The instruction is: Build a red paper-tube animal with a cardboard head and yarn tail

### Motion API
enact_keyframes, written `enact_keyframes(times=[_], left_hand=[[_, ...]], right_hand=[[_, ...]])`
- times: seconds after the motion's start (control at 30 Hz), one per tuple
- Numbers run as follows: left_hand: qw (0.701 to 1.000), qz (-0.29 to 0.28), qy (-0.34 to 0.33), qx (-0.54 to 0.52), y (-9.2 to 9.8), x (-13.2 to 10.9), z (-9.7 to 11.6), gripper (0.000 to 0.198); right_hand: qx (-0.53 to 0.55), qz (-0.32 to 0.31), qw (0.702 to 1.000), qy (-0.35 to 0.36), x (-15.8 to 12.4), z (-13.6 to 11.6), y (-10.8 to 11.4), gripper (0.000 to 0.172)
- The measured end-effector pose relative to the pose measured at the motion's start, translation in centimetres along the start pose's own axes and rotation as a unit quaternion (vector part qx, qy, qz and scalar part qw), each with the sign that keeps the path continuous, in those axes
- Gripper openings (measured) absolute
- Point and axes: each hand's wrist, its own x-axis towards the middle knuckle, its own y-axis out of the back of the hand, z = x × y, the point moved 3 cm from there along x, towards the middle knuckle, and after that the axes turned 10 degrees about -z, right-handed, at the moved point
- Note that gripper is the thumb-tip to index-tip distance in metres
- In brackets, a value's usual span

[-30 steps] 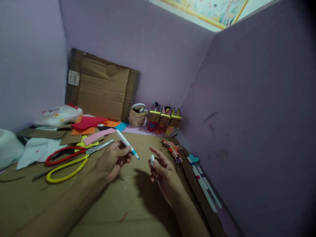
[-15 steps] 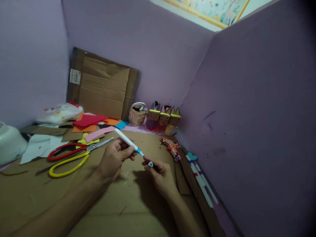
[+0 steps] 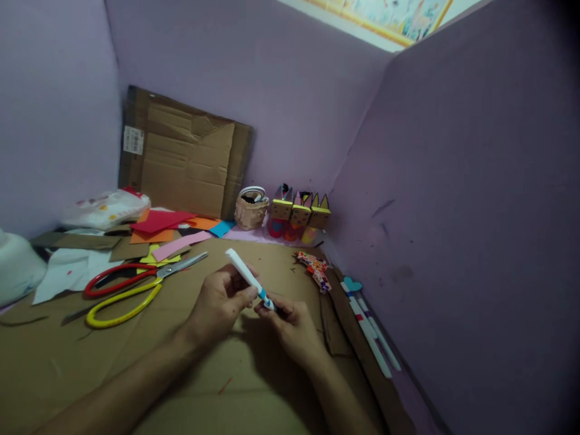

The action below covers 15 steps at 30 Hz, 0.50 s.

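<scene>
A white marker [image 3: 245,270] with a blue band is pinched between the thumb and fingers of my left hand [image 3: 222,302], slanting down to the right. Its tip meets the small cap [image 3: 269,304] that my right hand [image 3: 293,326] grips in its fingertips. How far the tip sits inside the cap is hard to tell. Both hands are above the cardboard sheet [image 3: 190,386]. Left of them lie scissors [image 3: 156,281] with one red and one yellow handle, blades pointing right.
Coloured paper [image 3: 163,221] and a plastic bag [image 3: 111,207] lie at the back left. A small basket [image 3: 251,208] and cardboard figures [image 3: 301,211] stand at the back. More markers [image 3: 371,338] lie along the right wall. A white bowl [image 3: 18,269] is far left.
My left hand has moved right and down with the marker, bringing its exposed tip from above the cap to the cap. The view has shifted slightly.
</scene>
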Motion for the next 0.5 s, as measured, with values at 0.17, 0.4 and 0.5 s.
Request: enact_keyframes(times=[0.17, 0.4, 0.5], left_hand=[[1.0, -0.002, -0.003, -0.007, -0.2, -0.2, 0.1, 0.018], [0.999, -0.018, 0.031, -0.023, -0.7, -0.3, -0.6, 0.018], [0.997, -0.041, 0.061, -0.023, -0.6, 0.0, -1.6, 0.022]], right_hand=[[0.0, -0.002, 1.0, -0.006, -0.1, -0.5, 0.0, 0.018], [0.025, -0.029, 0.999, 0.017, -0.2, -1.5, -0.3, 0.017], [0.019, -0.031, 0.999, 0.027, -0.2, -1.4, -0.2, 0.02]])
